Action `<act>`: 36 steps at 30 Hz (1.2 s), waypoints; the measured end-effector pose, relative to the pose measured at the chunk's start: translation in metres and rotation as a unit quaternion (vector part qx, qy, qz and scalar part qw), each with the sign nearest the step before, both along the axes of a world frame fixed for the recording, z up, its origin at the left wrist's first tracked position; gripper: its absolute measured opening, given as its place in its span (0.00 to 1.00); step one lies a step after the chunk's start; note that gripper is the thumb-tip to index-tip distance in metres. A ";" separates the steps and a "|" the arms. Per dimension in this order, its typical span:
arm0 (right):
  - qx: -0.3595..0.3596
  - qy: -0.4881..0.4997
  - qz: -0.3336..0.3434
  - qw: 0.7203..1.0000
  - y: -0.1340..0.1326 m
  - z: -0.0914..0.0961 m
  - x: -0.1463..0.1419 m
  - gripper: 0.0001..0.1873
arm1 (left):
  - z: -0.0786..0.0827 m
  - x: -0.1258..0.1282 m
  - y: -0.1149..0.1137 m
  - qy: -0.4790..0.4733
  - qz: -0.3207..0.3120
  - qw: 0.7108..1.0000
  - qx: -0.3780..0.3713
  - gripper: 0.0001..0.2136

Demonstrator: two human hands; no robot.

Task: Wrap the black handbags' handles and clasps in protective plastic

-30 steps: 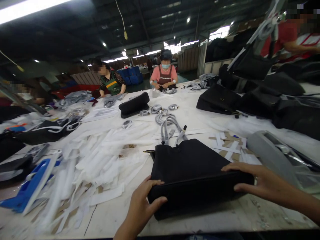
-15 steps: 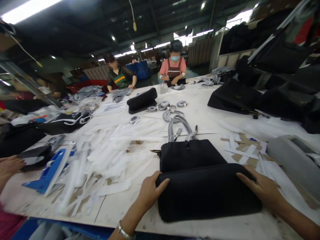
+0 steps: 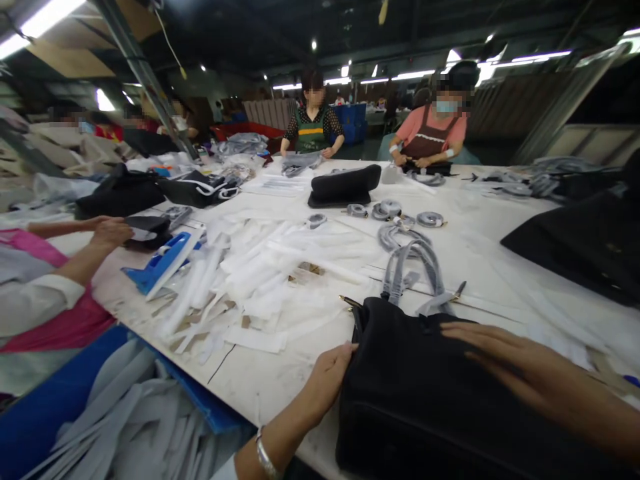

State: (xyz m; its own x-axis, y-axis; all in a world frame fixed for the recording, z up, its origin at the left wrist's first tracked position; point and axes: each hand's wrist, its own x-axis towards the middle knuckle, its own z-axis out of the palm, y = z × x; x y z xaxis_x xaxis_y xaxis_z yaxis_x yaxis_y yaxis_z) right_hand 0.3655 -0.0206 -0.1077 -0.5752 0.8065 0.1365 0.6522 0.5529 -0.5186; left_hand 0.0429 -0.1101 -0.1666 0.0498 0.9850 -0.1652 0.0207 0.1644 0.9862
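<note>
A black handbag [image 3: 415,393] lies on the table directly in front of me, its bottom end toward me. Its two handles [image 3: 417,263], covered in greyish wrapping, stretch away across the tabletop. At the bag's left edge, my left hand [image 3: 327,373] grips the side with the fingertips partly hidden. My right hand [image 3: 525,367] rests flat on the upper face, fingers stretched out and holding nothing. A gold-tipped zip end [image 3: 349,301] pokes out at the far left corner of the bag.
White strips and scraps [image 3: 280,267] are heaped left of the bag. A blue-and-white tool [image 3: 163,263] lies beyond them, near a co-worker's hands [image 3: 113,230]. Coiled straps [image 3: 387,210] and another black bag [image 3: 345,185] sit farther back. A blue bin [image 3: 205,400] stands below the table's edge.
The view has swung left. The bag's near part has come up and over its far part, hiding it. My right hand has gone from gripping the right edge to lying flat on top.
</note>
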 end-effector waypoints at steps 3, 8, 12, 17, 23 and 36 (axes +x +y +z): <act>0.016 -0.071 0.200 0.977 0.046 -0.006 -0.072 0.24 | -0.009 0.001 0.010 0.029 0.032 0.999 0.010 0.19; 0.025 -0.073 0.332 0.940 0.077 -0.043 -0.126 0.15 | -0.027 0.001 0.030 0.111 0.027 0.990 0.079 0.15; 0.097 -0.055 0.332 0.937 0.073 -0.054 -0.118 0.10 | -0.037 0.012 0.042 0.133 -0.038 0.984 0.110 0.16; 0.214 0.001 0.289 0.933 0.070 -0.054 -0.094 0.12 | -0.047 0.029 0.056 0.294 -0.089 0.946 0.106 0.19; 0.198 0.048 0.237 0.950 0.070 -0.071 -0.089 0.12 | -0.042 0.038 0.070 0.346 -0.080 0.932 0.070 0.20; 0.092 -0.095 0.340 0.931 0.032 -0.106 -0.121 0.35 | -0.033 -0.017 0.100 0.138 -0.124 0.982 -0.011 0.34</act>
State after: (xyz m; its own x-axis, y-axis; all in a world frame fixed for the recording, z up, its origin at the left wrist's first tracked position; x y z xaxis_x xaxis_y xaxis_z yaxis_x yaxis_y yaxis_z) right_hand 0.2444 0.0119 -0.2132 -0.9720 0.2205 0.0812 0.1893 0.9397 -0.2849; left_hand 0.0263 -0.0099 -0.1996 0.2385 0.9440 -0.2280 0.3300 0.1420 0.9332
